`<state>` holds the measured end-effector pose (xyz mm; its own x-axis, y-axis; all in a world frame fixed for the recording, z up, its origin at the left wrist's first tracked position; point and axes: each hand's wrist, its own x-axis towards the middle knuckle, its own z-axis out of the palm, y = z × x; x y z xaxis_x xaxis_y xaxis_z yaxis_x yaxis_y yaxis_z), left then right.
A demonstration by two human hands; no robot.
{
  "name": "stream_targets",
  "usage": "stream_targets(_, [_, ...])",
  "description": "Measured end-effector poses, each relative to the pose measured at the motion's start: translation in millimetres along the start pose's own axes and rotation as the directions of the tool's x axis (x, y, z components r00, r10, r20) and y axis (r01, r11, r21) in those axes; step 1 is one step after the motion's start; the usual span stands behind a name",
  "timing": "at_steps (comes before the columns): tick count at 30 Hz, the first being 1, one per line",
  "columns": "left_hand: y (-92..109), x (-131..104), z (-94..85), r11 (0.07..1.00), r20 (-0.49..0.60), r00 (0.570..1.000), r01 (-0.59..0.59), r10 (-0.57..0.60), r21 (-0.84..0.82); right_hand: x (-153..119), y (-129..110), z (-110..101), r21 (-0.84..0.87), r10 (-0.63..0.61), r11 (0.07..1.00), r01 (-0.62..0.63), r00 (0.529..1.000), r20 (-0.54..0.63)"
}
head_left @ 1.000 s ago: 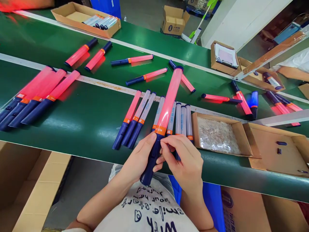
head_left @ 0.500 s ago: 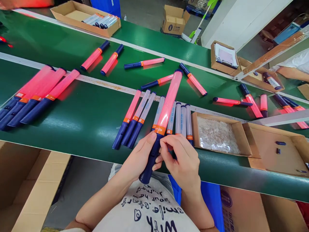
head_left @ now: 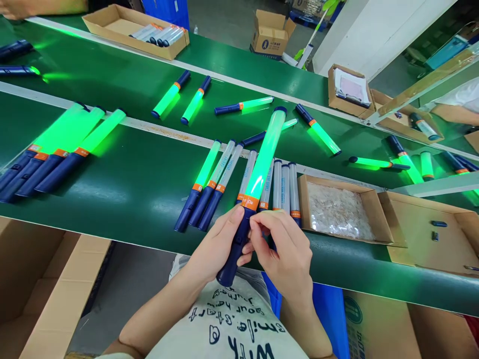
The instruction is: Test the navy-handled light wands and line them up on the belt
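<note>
My left hand [head_left: 217, 242] is wrapped round the dark blue handle of a light stick [head_left: 266, 159], which points away from me, its tube glowing green above an orange band. Beside that handle, just below the band, the thumb and forefinger of my right hand [head_left: 284, 244] are pinched together; whatever they hold is too small to make out. Behind the held stick lie several unlit light sticks [head_left: 285, 187] with clear tubes. To their left a lit green light stick [head_left: 204, 172] lies next to two unlit ones.
More green-lit sticks [head_left: 101, 132] lie at the left, and others are scattered along the green belt [head_left: 142, 94]. At right stand a carton of clear plastic bags [head_left: 337, 209] and a carton with small dark parts [head_left: 415, 239]. Another person's hand [head_left: 45, 7] shows at top left.
The lit sticks have turned from red to green. Those scattered on the middle belt have shifted right, and dark handles have come in at far left. My hands have barely moved.
</note>
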<state>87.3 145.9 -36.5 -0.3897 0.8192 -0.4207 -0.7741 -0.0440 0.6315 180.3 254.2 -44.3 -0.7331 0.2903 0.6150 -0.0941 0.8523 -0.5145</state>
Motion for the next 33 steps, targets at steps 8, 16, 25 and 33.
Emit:
stream_targets(8, [-4.8, 2.2, -3.9, 1.000, 0.002, 1.000, -0.009, 0.009, 0.004, -5.0, 2.8, -0.6, 0.028, 0.010, 1.000, -0.010, 1.000, 0.019])
stream_targets(16, [-1.6, 2.7, -6.1, 0.999, 0.002, 0.999, -0.051, 0.051, -0.018, -4.4, 2.1, -0.9, -0.006, -0.019, 1.000, 0.019, 1.000, 0.005])
stream_targets(25, [-2.9, 2.6, -6.9, 1.000, 0.020, 1.000, -0.018, 0.019, -0.016, -4.1, 0.2, 2.1, 0.020, 0.013, 1.000, -0.012, 0.999, -0.047])
stream_targets(33, [0.3, -0.2, -3.7, 1.000, -0.004, 1.000, -0.008, 0.008, 0.023, -1.5, -1.1, 3.0, 0.021, 0.017, 1.000, -0.016, 0.999, -0.029])
